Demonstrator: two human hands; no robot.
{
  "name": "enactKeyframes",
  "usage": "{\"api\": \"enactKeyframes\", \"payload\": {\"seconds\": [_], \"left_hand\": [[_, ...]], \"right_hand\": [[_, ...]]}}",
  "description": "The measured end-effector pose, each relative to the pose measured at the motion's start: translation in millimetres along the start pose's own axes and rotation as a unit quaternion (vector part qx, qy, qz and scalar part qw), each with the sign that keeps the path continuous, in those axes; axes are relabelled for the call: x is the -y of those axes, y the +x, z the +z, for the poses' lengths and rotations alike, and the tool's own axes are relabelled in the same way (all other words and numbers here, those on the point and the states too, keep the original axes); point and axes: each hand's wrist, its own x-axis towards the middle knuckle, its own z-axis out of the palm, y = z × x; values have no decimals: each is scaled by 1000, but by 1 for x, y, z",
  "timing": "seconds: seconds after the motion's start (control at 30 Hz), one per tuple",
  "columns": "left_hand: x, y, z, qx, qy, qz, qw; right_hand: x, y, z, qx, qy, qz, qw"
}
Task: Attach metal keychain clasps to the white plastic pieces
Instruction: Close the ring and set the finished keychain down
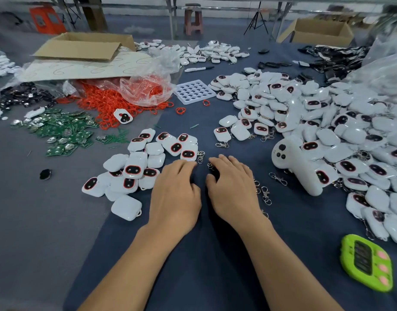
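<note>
Both my hands lie palm down on the dark blue cloth. My left hand (pixel 177 191) has its fingers relaxed, fingertips touching a white plastic piece (pixel 188 155) at the near edge of a small pile of white pieces (pixel 143 167). My right hand (pixel 232 187) rests beside it with loosely bent fingers over loose metal clasps (pixel 211 166); whether it holds one is hidden. More clasps (pixel 266 195) lie just right of that hand. A large heap of white pieces with clasps attached (pixel 327 135) fills the right side.
A white handheld controller (pixel 294 162) lies at the heap's edge. A green timer (pixel 368 264) sits near right. Red rubber rings (pixel 117 102), green circuit boards (pixel 65 129), a white hole tray (pixel 194 90) and cardboard boxes (pixel 81 47) lie at the far left and centre.
</note>
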Motion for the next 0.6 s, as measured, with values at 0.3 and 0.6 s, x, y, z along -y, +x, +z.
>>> {"api": "enactKeyframes", "payload": {"seconds": [0.3, 0.6], "left_hand": [[-2, 26, 7, 24, -6, 10, 1000], [5, 40, 16, 20, 13, 20, 1000]], "right_hand": [[3, -2, -5, -35, 60, 4, 998], [1, -6, -4, -74, 154, 38, 985]]}}
